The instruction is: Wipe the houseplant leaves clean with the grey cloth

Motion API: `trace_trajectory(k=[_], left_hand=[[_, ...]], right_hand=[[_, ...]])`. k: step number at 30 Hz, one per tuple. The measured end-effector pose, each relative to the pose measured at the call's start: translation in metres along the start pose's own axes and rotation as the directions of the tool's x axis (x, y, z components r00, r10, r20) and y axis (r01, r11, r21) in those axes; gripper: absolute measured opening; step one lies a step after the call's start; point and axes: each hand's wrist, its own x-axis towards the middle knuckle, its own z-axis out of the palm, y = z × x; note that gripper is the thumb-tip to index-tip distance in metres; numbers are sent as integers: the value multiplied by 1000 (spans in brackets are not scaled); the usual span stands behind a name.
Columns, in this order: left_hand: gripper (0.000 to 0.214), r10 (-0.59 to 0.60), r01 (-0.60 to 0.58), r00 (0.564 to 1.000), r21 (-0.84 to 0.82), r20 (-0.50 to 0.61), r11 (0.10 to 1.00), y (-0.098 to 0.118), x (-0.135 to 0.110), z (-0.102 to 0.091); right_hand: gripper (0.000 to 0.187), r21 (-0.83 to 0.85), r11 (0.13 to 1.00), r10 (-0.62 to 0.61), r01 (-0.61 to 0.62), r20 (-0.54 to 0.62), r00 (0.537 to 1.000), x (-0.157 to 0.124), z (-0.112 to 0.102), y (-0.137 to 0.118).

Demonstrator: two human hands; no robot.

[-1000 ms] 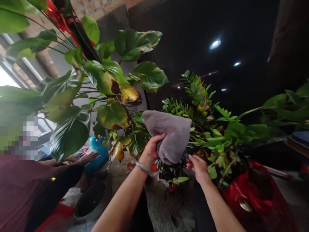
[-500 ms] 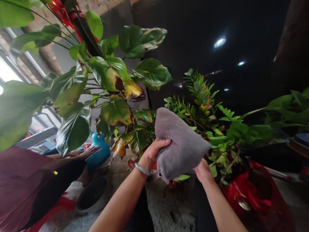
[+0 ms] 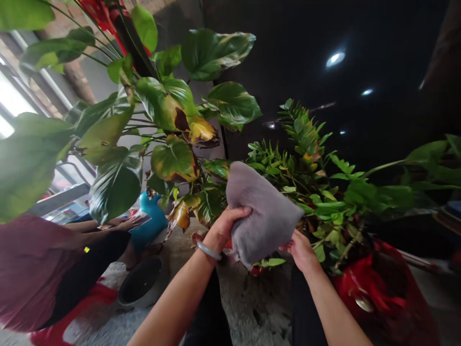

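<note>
A soft grey cloth (image 3: 261,211), bunched or folded into a rough block, is held up in front of me. My left hand (image 3: 226,227) is closed on its left side, thumb on the near face and the other fingers hidden behind. A pale bangle circles that wrist. At the cloth's lower right edge is my right hand (image 3: 303,250), fingers curled in and thumb against the edge, seemingly pinching it; the exact contact is partly hidden. Just beyond the cloth stands a leafy green plant (image 3: 298,139). Small green leaves (image 3: 272,263) and something red show beneath the cloth.
A large-leaved plant (image 3: 173,158) with browned, yellowing leaves rises at left. A person in a maroon top (image 3: 36,269) sits there, hands by a blue vessel (image 3: 149,216). A dark grey bucket (image 3: 142,283) stands on the floor. At right is a red plastic bag (image 3: 363,283).
The cloth and both hands have shifted slightly left. More of my right hand's fingers now show at the cloth's edge. The view has tilted a little.
</note>
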Motion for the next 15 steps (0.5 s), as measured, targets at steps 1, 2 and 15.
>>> trace_trajectory(k=[1, 2, 15], left_hand=[[32, -19, 18, 999, -44, -36, 999, -1, 4, 1], [29, -57, 52, 996, -70, -70, 996, -6, 7, 0], [41, -36, 36, 999, -24, 8, 999, -14, -17, -12]], right_hand=[[35, -2, 1000, 5, -5, 0, 1000, -1, 0, 0], [35, -2, 1000, 8, -8, 1, 1000, -1, 1, -1], [34, 0, 1000, 14, -14, -31, 999, -1, 1, 1]])
